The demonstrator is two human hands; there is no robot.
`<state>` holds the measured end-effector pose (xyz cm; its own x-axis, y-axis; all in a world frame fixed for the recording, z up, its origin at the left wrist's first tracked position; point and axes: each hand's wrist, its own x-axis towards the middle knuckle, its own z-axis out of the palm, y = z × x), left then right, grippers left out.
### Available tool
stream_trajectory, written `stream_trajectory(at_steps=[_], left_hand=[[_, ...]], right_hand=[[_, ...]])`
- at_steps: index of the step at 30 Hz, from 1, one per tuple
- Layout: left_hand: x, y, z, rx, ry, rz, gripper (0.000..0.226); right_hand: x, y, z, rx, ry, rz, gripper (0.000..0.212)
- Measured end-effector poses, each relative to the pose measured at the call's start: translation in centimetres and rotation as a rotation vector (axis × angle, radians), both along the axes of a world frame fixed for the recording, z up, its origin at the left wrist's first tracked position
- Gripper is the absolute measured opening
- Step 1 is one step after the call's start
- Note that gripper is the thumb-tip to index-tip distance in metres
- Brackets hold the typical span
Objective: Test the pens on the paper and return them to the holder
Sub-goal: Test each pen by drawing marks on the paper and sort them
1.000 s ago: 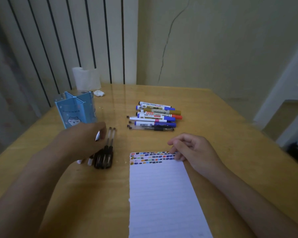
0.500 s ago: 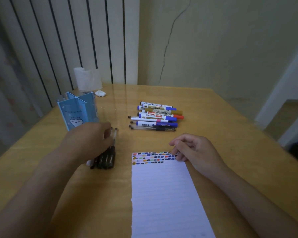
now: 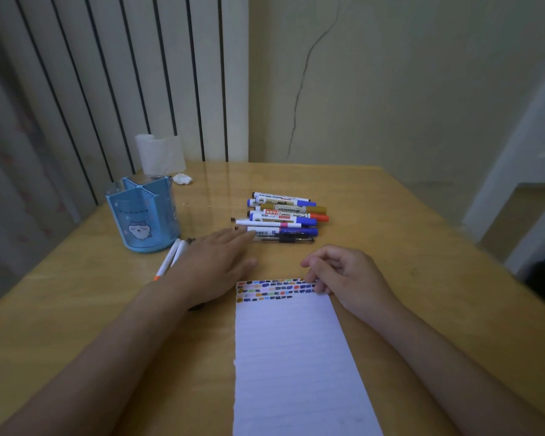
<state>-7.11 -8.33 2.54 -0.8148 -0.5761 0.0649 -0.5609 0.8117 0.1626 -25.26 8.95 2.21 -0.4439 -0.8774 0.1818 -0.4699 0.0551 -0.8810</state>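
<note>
Reaching flat-fingered toward the loose row of marker pens beside the blue plastic holder, the left hand risks scattering them; the right hand, loosely curled, pins the lined paper.

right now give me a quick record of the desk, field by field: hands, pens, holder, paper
left hand: open, fingers straight, reaching toward the pile of markers
right hand: fingers curled, resting on the top edge of the paper
holder: blue, upright, no pens seen inside
loose pens: two white pens beside the holder, partly under the left hand
paper: lined, colour test marks along the top only
surface: wooden table
</note>
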Motion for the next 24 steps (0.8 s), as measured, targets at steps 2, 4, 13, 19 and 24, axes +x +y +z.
stream_trajectory(at_steps=[2, 4, 13, 19, 24], left_hand=[[-0.05, -0.1, -0.19, 0.007, -0.014, -0.002, 0.06], [-0.08, -0.07, -0.34, 0.013, 0.0, -0.009, 0.058], [-0.2, 0.22, -0.38, 0.009, 0.096, -0.044, 0.036], [-0.25, 0.26, -0.34, -0.021, 0.155, -0.052, 0.028], [-0.02, 0.33, -0.22, 0.044, 0.108, -0.075, 0.025]], right_hand=[[0.04, -0.01, 0.02, -0.002, -0.007, -0.001, 0.024], [0.07, 0.0, 0.02, 0.001, -0.01, 0.0, 0.023], [-0.05, 0.11, 0.07, 0.007, 0.028, -0.014, 0.023], [-0.07, 0.16, 0.08, -0.004, 0.04, -0.001, 0.023], [-0.07, 0.11, 0.04, 0.006, 0.047, -0.001, 0.023]])
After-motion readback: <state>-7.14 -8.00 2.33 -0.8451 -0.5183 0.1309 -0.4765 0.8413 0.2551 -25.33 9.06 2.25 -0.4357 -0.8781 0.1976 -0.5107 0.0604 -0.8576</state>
